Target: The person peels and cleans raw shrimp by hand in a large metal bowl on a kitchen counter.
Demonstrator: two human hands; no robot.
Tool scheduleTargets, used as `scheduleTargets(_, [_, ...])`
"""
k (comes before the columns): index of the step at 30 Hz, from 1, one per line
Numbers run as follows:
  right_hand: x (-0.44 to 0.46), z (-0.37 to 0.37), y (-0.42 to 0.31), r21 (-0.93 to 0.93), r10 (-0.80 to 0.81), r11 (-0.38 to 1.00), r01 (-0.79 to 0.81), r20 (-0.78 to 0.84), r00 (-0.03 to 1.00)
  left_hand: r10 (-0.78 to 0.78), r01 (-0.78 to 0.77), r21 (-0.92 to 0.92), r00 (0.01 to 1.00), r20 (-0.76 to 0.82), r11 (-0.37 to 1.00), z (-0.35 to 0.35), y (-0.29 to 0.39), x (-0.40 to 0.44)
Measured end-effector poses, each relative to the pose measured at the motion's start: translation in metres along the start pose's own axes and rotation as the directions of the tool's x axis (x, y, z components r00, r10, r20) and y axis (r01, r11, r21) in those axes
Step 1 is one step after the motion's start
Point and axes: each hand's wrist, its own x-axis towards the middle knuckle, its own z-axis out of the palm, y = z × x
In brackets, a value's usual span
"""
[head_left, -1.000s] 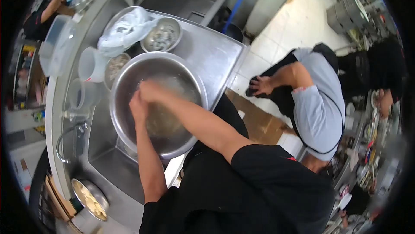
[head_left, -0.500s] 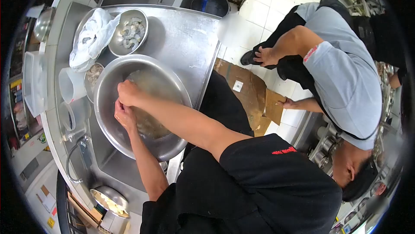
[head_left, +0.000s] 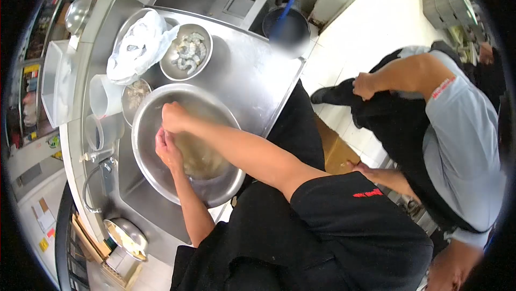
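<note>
Over the large steel basin (head_left: pixel 141 154), my right hand (head_left: pixel 174 117) is closed, its fingers curled inward. My left hand (head_left: pixel 169 150) is just below it, fingers pinched together and touching or nearly touching the right. Whatever lies between them is too small or hidden to make out. Cloudy brownish water (head_left: pixel 207 162) with pale pieces fills the bottom of the basin. Peeled grey shrimp (head_left: pixel 191 53) lie in a steel bowl (head_left: pixel 169 70) behind it. A smaller bowl beside the basin holds greyish-pink scraps (head_left: pixel 137 92).
A white plastic bag (head_left: pixel 134 57) sits left of the shrimp bowl. Clear plastic containers (head_left: pixel 105 97) and a faucet (head_left: pixel 88 186) line the left side. A co-worker (head_left: pixel 462 119) bends at right near cardboard (head_left: pixel 334 148). A dark bucket (head_left: pixel 293 33) stands beyond the counter.
The view has shifted, so the basin and bowls appear further right. My hands stay together over the basin, still closed. The co-worker appears lower and further right.
</note>
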Motion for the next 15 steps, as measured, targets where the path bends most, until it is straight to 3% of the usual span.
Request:
scheduleTargets(3, [0.004, -0.025, -0.003, -0.052, -0.105, 0.992, 0.111, 0.105, 0.989, -0.037, 0.036, -0.035, 0.999, -0.023, 0.999, 0.012, 0.032, -0.008])
scheduleTargets(5, [0.0, -0.059, -0.018, -0.049, -0.09, 0.993, 0.103, 0.22, 0.971, -0.068, 0.064, -0.055, 0.994, -0.081, 0.996, 0.023, 0.049, -0.011])
scheduleTargets(6, [0.0, -0.072, -0.025, -0.054, -0.059, 0.995, 0.08, 0.319, 0.946, -0.096, 0.087, -0.08, 0.988, -0.119, 0.993, 0.028, 0.057, -0.014])
scheduleTargets(8, [0.006, -0.091, -0.034, -0.082, -0.182, 0.967, 0.239, 0.43, 0.884, -0.106, 0.087, -0.091, 0.968, -0.229, 0.992, 0.034, 0.074, -0.023])
scheduleTargets(11, [0.001, -0.128, -0.059, -0.066, -0.162, 0.969, 0.238, 0.559, 0.813, -0.178, 0.143, -0.118, 0.905, -0.387, 0.983, 0.046, 0.101, -0.038])
scheduleTargets(14, [0.003, -0.123, -0.043, 0.149, -0.336, 0.937, 0.315, 0.622, 0.707, -0.268, 0.193, -0.195, 0.813, -0.517, 0.962, 0.062, 0.128, -0.053])
scheduleTargets(15, [0.002, -0.114, -0.029, 0.352, -0.288, 0.935, 0.05, 0.666, 0.688, -0.31, 0.195, -0.254, 0.761, -0.57, 0.947, 0.068, 0.128, -0.059])
